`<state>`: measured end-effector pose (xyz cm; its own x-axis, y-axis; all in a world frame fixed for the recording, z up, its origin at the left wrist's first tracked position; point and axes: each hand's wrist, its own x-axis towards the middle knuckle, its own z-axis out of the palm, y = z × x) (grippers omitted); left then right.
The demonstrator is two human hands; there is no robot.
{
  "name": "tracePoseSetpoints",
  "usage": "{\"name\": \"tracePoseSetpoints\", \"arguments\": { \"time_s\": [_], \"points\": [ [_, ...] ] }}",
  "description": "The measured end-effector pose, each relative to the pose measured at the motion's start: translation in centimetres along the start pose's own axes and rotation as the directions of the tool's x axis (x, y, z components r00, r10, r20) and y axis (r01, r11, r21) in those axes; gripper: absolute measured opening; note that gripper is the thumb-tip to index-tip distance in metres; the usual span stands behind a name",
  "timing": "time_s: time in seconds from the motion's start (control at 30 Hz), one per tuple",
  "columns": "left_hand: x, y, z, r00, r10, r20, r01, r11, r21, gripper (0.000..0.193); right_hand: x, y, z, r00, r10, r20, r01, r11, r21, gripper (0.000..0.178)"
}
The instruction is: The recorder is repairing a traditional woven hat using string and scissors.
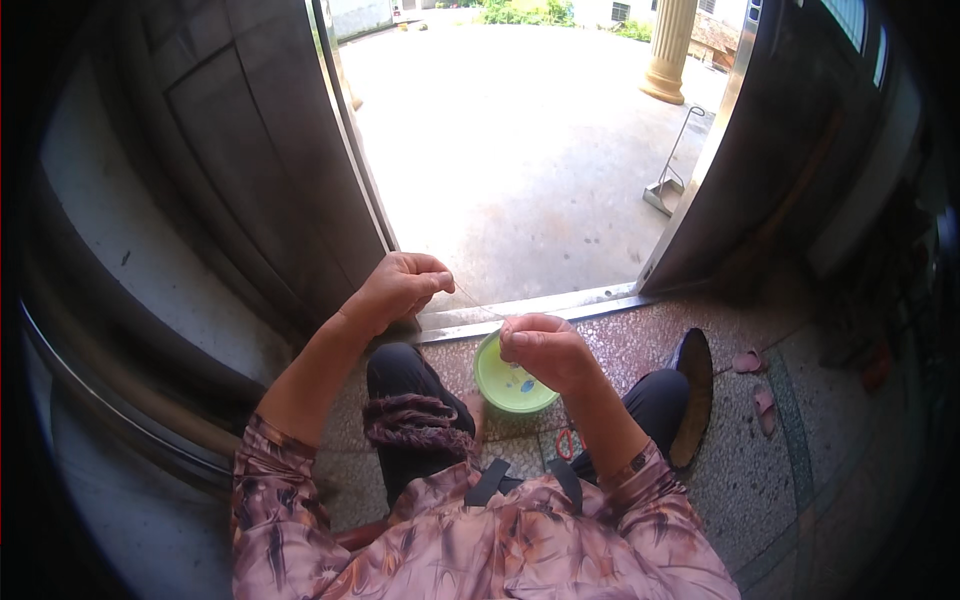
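A thin, light thread (474, 298) stretches between my two hands in front of the doorway. My left hand (405, 285) pinches one end between thumb and fingertips, and my right hand (548, 350) grips it lower down, closer to my body. Whether a needle is in either pinch is too small to tell. Beneath my right hand a light green plastic basin (490, 388) rests on the floor, with small blue patches showing inside. Over my left thigh lies a dark purple piece of cloth (418, 425) with ragged edges. Orange scissor-like handles (564, 443) show beside my right forearm.
A metal door sill (530, 308) crosses in front, between dark door leaves (250, 130) on both sides. Pink slippers (765, 408) and a large dark shoe-shaped object (693, 395) are on the speckled floor at right. Outside stand a long-handled dustpan (664, 194) and a column (669, 55).
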<state>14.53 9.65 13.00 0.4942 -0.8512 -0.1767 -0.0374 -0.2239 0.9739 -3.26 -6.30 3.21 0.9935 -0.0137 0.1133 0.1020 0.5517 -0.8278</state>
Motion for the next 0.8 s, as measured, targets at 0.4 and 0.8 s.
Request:
{"name": "tracePoseSetpoints", "arguments": {
  "time_s": [0.4,0.8],
  "points": [
    [-4.2,-0.6,5.1,0.945,0.264,0.195,-0.324,0.845,0.425,0.014,3.3,-1.2,2.1,0.679,-0.733,-0.027,0.268,0.281,-0.922,0.01],
    [-3.4,-1.8,1.1,0.998,0.04,0.057,-0.033,0.991,-0.127,0.015,1.9,0.0,4.5,0.841,-0.516,0.161,0.25,0.106,-0.962,0.011]
  ]
}}
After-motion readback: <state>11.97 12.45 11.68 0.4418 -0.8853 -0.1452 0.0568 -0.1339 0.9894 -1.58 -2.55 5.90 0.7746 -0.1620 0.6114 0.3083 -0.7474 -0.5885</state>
